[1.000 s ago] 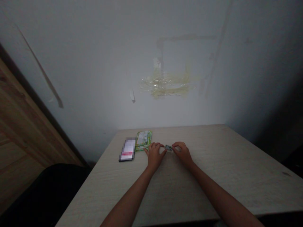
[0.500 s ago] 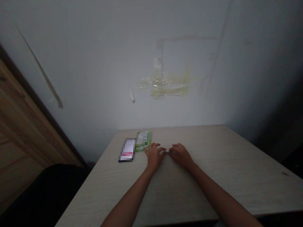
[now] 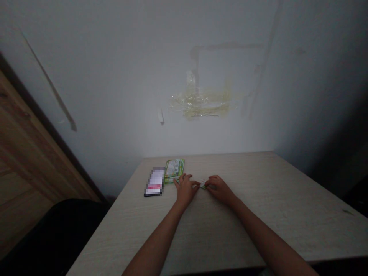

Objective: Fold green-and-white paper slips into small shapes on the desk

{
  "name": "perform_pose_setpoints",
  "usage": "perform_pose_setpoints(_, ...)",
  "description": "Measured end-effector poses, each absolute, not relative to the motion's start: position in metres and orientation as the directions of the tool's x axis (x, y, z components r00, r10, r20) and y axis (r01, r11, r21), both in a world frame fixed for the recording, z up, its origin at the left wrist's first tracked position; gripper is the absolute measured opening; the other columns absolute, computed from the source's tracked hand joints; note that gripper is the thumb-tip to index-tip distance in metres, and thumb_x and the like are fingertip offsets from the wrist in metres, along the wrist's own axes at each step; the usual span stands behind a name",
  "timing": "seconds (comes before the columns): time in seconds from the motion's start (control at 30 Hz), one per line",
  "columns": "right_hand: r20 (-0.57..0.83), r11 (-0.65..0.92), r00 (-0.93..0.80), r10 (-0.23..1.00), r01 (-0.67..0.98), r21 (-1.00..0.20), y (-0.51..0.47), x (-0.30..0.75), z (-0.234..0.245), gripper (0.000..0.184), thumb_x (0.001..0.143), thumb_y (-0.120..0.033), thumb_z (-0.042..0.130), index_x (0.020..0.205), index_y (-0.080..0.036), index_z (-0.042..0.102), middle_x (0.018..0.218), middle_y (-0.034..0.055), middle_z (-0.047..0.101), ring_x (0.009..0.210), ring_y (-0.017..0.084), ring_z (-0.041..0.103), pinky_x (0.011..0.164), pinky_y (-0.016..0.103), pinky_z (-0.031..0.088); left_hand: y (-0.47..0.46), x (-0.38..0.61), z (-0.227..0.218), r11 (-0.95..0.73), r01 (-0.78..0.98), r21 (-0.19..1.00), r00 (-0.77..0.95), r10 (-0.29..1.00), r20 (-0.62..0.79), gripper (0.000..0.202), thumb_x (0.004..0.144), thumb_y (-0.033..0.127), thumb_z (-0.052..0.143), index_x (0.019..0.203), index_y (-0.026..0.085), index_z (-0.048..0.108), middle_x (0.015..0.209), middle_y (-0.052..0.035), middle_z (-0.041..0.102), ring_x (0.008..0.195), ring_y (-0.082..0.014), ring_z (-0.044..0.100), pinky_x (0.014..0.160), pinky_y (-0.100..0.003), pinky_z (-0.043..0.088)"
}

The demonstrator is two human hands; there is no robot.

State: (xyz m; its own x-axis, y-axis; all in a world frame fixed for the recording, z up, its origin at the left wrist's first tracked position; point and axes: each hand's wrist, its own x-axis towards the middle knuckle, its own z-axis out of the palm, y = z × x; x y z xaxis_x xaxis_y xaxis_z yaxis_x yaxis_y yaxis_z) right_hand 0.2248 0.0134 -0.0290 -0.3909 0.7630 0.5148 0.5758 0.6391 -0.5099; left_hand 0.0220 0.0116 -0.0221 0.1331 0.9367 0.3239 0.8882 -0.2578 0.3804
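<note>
The fingers (image 3: 196, 183) of your left hand (image 3: 186, 189) are pinched nearly closed, thumb and forefinger meeting at the left edge of a small pale-and-green piece (image 3: 202, 184). The thumb and forefinger of your right hand (image 3: 221, 189) close on its right edge, so you have the piece strung between both sets of fingertips, just above or on the desk (image 3: 258, 199); you cannot tell which from here, and the piece is too small to make out any print. Your other left fingers are spread, reaching over the near right corner of a stack of green-and-white packets (image 3: 174, 168), though whether they touch it is unclear. The remaining fingers of your right hand curl loosely forward. The packets lie flat, beyond and to the left of your left hand. Just left of them lies a phone (image 3: 155, 182), its lit face blurred, with a pink band near its lower end. Past the far edge of the desk rises a pale wall (image 3: 115, 76), with shiny, yellowed tape (image 3: 205, 107) stuck across its middle. Off to your left are wooden boards (image 3: 25, 153) and a black object (image 3: 57, 234).
</note>
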Motion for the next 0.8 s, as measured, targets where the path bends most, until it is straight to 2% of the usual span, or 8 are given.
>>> perform_pose_setpoints(0.17,0.527,0.612,-0.339,0.779,0.593,-0.524,0.017,0.226,-0.031,0.025,0.077,-0.007,0.058,0.092,-0.022,0.072,0.095,0.0046,0.071,0.101,0.021,0.058,0.095,0.036,0.044,0.018,0.017,-0.027,-0.292,0.875,0.387,0.165,0.930,0.329,0.014,0.080,0.039,0.067,0.092,0.041,0.074,0.132,0.0013,0.055,0.134,-0.0317,0.030,0.110,-0.067,0.009)
perform_pose_setpoints(0.43,0.527,0.616,-0.352,0.773,0.616,-0.492,0.023,0.227,-0.037,0.016,0.080,-0.014,0.061,0.087,-0.021,0.073,0.089,0.0051,0.070,0.093,0.020,0.059,0.089,0.035,0.045,0.021,0.014,-0.028,-0.323,0.853,0.411,0.198,0.927,0.319,0.016,0.077,0.040,0.070,0.093,0.043,0.074,0.130,0.0027,0.057,0.133,-0.0306,0.031,0.112,-0.062,0.007)
perform_pose_setpoints(0.8,0.510,0.610,-0.364,0.779,0.629,-0.483,0.021,0.226,-0.034,0.013,0.079,-0.015,0.064,0.086,-0.021,0.074,0.088,0.0050,0.069,0.095,0.020,0.057,0.089,0.034,0.044,0.021,0.013,-0.027,-0.349,0.843,0.408,0.219,0.917,0.333,0.019,0.075,0.042,0.072,0.093,0.039,0.075,0.128,0.0022,0.058,0.132,-0.0284,0.033,0.114,-0.056,0.008)
